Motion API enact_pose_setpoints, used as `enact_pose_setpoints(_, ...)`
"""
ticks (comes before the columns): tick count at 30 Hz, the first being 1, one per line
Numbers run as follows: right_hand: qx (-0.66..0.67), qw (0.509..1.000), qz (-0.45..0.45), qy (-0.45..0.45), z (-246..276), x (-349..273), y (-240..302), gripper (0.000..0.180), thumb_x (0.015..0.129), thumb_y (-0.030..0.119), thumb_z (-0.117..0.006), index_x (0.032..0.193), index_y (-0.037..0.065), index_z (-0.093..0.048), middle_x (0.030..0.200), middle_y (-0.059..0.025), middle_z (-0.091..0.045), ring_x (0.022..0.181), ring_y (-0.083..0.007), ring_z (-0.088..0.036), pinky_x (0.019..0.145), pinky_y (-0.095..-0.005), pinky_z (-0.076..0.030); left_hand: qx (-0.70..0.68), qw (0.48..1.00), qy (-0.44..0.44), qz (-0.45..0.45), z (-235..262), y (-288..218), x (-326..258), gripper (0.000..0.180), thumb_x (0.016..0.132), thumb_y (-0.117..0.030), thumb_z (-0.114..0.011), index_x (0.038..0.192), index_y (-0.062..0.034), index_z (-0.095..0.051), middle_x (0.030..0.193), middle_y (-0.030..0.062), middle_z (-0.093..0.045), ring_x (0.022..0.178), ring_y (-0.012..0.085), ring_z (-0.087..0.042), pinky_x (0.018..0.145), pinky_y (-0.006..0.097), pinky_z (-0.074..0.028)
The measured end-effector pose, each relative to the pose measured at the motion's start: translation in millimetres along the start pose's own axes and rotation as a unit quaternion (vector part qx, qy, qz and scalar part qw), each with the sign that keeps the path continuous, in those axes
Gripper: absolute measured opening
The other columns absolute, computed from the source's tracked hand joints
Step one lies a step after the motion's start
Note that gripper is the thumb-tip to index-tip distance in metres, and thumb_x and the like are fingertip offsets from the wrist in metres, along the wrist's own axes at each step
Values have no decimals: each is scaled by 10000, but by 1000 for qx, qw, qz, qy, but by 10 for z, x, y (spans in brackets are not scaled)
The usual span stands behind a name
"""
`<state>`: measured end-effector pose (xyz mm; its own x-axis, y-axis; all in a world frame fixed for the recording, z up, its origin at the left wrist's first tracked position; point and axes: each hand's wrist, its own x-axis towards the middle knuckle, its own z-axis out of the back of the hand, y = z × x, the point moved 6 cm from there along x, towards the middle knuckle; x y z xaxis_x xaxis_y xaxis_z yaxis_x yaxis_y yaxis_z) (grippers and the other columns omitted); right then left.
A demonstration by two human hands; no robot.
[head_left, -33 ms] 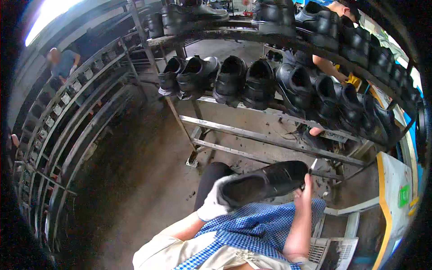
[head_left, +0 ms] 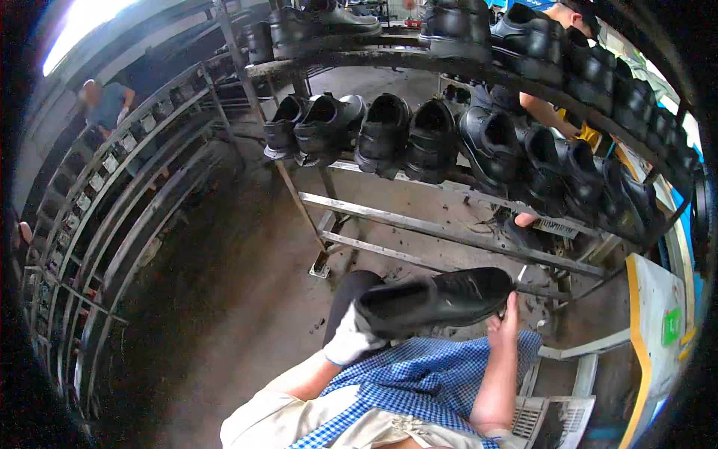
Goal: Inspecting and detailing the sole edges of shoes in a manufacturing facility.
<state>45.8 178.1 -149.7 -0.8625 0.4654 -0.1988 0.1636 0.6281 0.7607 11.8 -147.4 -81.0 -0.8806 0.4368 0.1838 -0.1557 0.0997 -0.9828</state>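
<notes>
A black shoe lies across my lap, its opening facing up and its toe pointing right. My left hand, in a white glove, is closed round the heel end. My bare right hand is at the toe, with its fingers closed. From it a thin, pale, pointed blade sticks up beside the toe; its handle is hidden in the fingers. A blue checked apron covers my lap under the shoe.
A metal rack stands ahead, carrying two tiers of black shoes. Another rack curves along the left, with a person behind it. A second person's arm shows behind the shoes. A white and yellow panel stands at right.
The heel end of the shoe has shifted slightly left and up with my gloved left hand, and the shoe has rolled a little. My right hand stays nearly in place at the toe.
</notes>
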Motion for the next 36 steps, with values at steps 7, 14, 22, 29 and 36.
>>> enact_pose_setpoints(7,-21,997,-48,56,318,91,-244,273,923,300,-546,964,36,-605,724,-102,-606,359,-59,-304,341,-212,-218,-458,865,-134,-156,651,-706,284,636,774,-256,-682,1305,-35,-411,1253,125,-511,1140,250,-501,1014,393,-390)
enact_pose_setpoints(14,-97,990,-86,56,487,188,-429,199,907,249,-582,947,55,-600,733,-79,-610,371,-37,-332,333,-181,-220,-250,876,-259,-321,1049,-1825,1250,496,890,-172,-534,1349,-56,-385,1325,150,-456,1220,289,-434,1050,387,-349)
enact_pose_setpoints(22,-160,977,-117,85,398,138,-564,198,917,230,-561,917,35,-596,742,-71,-594,392,-46,-359,348,-195,-245,58,877,-383,-284,841,-2540,2370,681,780,-313,-710,1319,-61,-379,1138,109,-558,1031,195,-507,913,316,-390)
enact_pose_setpoints(29,-149,977,-124,85,432,125,-584,156,883,238,-607,906,84,-603,711,-37,-587,369,-27,-316,323,-182,-214,221,922,-181,-261,679,-2759,2544,532,811,-225,-702,1260,-44,-482,1161,106,-566,1111,154,-517,943,288,-407)
enact_pose_setpoints(36,-156,974,-131,101,361,191,-605,174,892,242,-598,922,70,-598,708,-44,-588,376,-25,-337,323,-184,-233,363,738,-463,-331,1461,-3245,2458,903,662,-371,-794,1347,0,-336,1220,186,-513,1108,300,-526,965,348,-397)
